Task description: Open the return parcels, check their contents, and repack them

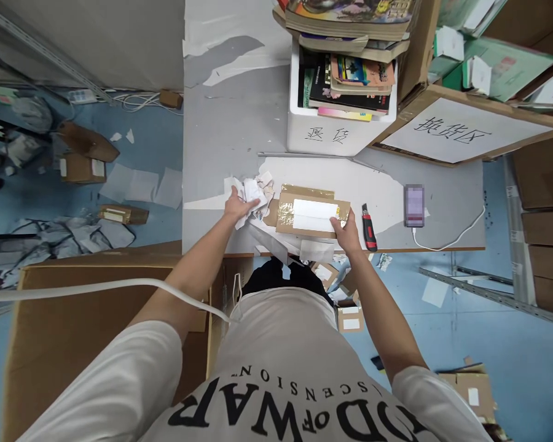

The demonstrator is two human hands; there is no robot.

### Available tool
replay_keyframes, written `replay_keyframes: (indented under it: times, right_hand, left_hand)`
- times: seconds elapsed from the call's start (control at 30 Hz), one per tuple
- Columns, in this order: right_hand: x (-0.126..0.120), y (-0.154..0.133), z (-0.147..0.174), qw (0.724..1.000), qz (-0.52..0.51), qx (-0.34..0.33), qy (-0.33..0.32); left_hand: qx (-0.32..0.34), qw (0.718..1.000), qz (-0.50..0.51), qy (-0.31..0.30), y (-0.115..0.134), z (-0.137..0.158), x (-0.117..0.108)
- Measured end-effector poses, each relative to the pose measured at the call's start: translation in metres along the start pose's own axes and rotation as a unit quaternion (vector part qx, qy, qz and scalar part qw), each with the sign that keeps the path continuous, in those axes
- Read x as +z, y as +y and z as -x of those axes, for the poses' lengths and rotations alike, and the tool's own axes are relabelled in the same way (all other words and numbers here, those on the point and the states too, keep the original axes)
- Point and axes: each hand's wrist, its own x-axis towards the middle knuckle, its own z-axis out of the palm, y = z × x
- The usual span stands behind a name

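Note:
My left hand (238, 207) is closed on crumpled white paper (257, 188) at the left of the work spot. My right hand (347, 233) grips the right end of a flat brown cardboard package (286, 222), thumb on top. Clear shiny tape and a white label (314, 215) cover parts of the package, and it lies near the table's front edge. Just right of that hand rests a red and black utility knife (369, 228). Whether its blade is out is too small to tell.
A white bin (334, 132) full of books stands behind the package, beside a large cardboard box (482, 132) of green-and-white items. A phone (414, 205) on a white cable lies to the right. A big open carton (96, 331) stands at my left; boxes and scraps litter the blue floor.

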Motion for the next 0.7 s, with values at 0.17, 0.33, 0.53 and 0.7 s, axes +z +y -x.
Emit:
replay_keyframes:
  times: [0.17,0.33,0.53,0.7]
  right_hand:
    - [0.0,-0.006,0.001,1.0,-0.007,0.004,0.0]
    - [0.001,-0.007,0.0,1.0,-0.021,0.016,0.006]
    - [0.004,0.004,-0.001,0.999,-0.046,0.026,0.009]
    - [0.006,0.011,0.0,0.997,-0.066,0.04,0.014]
  left_hand:
    - [-0.056,0.987,-0.148,0.037,0.014,0.007,0.02]
    - [0.037,0.987,-0.144,0.053,0.012,0.01,0.029]
    - [0.032,0.995,-0.064,0.075,0.01,0.021,0.044]
    - [0.002,0.973,0.217,0.076,0.005,0.029,0.033]
